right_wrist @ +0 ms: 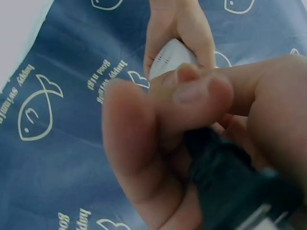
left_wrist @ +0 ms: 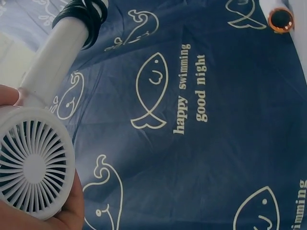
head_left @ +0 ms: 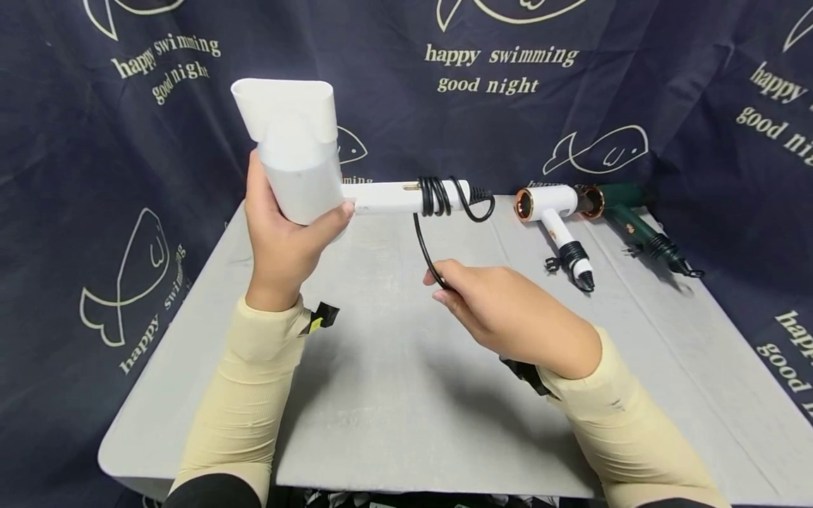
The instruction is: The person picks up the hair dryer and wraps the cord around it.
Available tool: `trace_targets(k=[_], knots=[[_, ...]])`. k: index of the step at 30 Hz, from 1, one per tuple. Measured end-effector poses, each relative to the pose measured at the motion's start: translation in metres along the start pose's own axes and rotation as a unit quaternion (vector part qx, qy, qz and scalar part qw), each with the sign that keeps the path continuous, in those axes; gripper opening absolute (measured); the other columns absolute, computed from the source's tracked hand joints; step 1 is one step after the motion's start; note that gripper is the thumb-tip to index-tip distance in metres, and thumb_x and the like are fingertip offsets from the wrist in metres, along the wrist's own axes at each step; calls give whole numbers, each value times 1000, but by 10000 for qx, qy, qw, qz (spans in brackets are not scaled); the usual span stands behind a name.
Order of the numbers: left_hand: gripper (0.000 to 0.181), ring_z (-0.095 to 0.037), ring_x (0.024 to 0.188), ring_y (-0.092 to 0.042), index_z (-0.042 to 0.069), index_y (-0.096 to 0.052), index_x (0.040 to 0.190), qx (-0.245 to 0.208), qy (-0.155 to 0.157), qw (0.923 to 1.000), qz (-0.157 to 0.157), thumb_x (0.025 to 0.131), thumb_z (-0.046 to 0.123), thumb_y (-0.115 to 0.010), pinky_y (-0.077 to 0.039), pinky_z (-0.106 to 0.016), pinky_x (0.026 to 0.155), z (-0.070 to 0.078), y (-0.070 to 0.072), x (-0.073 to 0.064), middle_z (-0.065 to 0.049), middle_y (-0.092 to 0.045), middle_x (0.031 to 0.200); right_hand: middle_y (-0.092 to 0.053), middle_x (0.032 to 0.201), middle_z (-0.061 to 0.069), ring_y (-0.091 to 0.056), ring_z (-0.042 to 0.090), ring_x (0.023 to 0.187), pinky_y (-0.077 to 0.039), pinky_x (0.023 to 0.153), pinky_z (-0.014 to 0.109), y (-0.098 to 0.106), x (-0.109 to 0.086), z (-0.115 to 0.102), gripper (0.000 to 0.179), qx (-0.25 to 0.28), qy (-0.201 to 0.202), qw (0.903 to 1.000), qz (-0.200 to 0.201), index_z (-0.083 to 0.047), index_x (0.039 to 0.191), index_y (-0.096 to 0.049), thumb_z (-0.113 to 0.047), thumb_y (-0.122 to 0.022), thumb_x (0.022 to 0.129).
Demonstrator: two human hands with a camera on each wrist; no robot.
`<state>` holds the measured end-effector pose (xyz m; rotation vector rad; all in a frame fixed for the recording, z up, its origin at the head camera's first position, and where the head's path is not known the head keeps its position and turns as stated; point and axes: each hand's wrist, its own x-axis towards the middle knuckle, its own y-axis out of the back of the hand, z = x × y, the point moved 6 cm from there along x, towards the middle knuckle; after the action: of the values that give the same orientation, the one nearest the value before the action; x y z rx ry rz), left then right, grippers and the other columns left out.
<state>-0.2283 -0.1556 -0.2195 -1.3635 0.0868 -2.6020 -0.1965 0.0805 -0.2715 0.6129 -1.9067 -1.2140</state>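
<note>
A white hair dryer (head_left: 301, 180) with a wide flat nozzle (head_left: 286, 106) is held up over the table by my left hand (head_left: 282, 236), which grips its body from below. In the left wrist view the slotted round grille (left_wrist: 34, 165) at its end shows. The handle (head_left: 381, 197) points right, with a black cord (head_left: 435, 196) wound in several loops round it. From the loops a loose length drops to my right hand (head_left: 508, 310), which pinches it between thumb and fingers. In the right wrist view a blurred dark plug (right_wrist: 235, 177) sits within the curled fingers.
At the table's back right lie a white hair dryer (head_left: 551, 204) and a dark green hair dryer (head_left: 635, 219), both with copper-coloured rims and cords wound on their handles. A dark blue printed curtain (head_left: 394, 106) hangs behind the pale table (head_left: 394, 395).
</note>
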Motion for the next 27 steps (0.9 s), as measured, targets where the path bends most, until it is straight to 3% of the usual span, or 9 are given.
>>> trace_targets(k=[5, 11, 15, 20, 27], knots=[[71, -26, 101, -62, 1, -56, 132, 455, 143, 9986, -225, 65, -4, -77, -50, -35, 87, -1, -2, -2, 3, -66, 115, -45, 71, -12, -44, 5, 59, -42, 58, 26, 10, -5, -2, 11, -468, 16, 9982, 386, -18, 100, -54, -27, -57, 106], [75, -21, 101, -59, -4, -53, 136, 977, 338, 9908, -875, 64, -6, -76, -48, -33, 87, -1, -10, -7, -7, -66, 117, -47, 71, -13, -45, 3, 60, -42, 58, 25, 20, -6, -1, 5, -431, 61, 9969, 649, -18, 102, -57, -22, -59, 104], [76, -20, 99, -60, -1, -55, 136, 1116, 316, 9841, -1342, 63, -5, -77, -48, -33, 85, -1, -15, -10, -13, -67, 117, -48, 72, -12, -43, 3, 60, -40, 57, 24, 30, -8, 0, 3, -351, 210, 9937, 1039, -16, 104, -61, -16, -63, 101], [79, -21, 101, -61, 4, -57, 137, 980, 213, 9794, -1751, 61, -2, -81, -48, -34, 89, -11, -15, -12, -9, -68, 118, -53, 76, -11, -41, 2, 60, -35, 57, 19, 43, -11, 5, 5, -184, 461, 9866, 1555, -13, 105, -67, -14, -64, 100], [82, -22, 99, -63, 9, -58, 137, 704, 144, 9714, -2263, 59, 2, -84, -50, -36, 89, -25, -17, -17, -2, -69, 117, -58, 80, -13, -46, -1, 65, -37, 61, 16, 49, -12, 12, 5, 117, 615, 9815, 1808, -12, 101, -71, -14, -67, 99]])
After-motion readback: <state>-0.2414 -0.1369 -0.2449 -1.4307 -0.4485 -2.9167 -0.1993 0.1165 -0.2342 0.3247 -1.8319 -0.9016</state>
